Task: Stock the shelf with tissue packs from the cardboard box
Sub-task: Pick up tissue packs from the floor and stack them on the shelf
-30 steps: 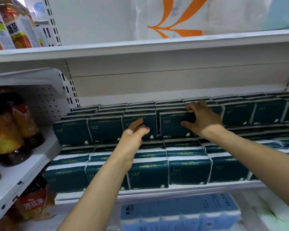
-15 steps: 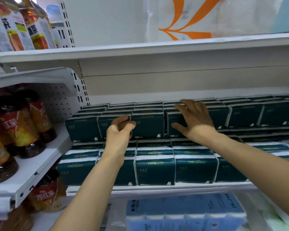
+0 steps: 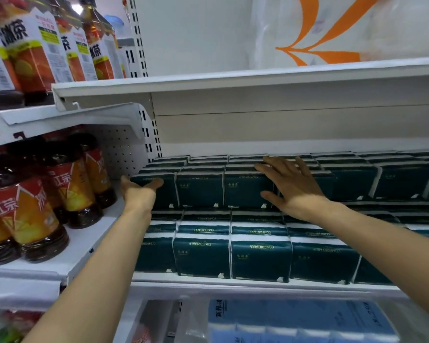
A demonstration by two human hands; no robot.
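Dark green tissue packs point(image 3: 258, 258) fill the white shelf point(image 3: 258, 284) in two layers, with several rows running back. My left hand point(image 3: 139, 191) rests against the left end of the upper layer, at the leftmost front pack point(image 3: 164, 194), palm toward it and fingers straight. Spread flat, my right hand point(image 3: 290, 186) presses on the front and top of an upper-layer pack point(image 3: 248, 189) near the middle. Neither hand holds a pack. The cardboard box is out of view.
Bottles of orange-labelled tea point(image 3: 67, 186) stand on the neighbouring shelf to the left, close to my left hand. An upper shelf point(image 3: 233, 80) overhangs the packs and carries a white-and-orange bag point(image 3: 332, 30). Blue tissue bundles point(image 3: 295, 323) lie on the shelf below.
My left hand slid left along the upper row from the middle packs to the row's left end. My right hand opened from a curled hold into a flat press. The view shifted left.
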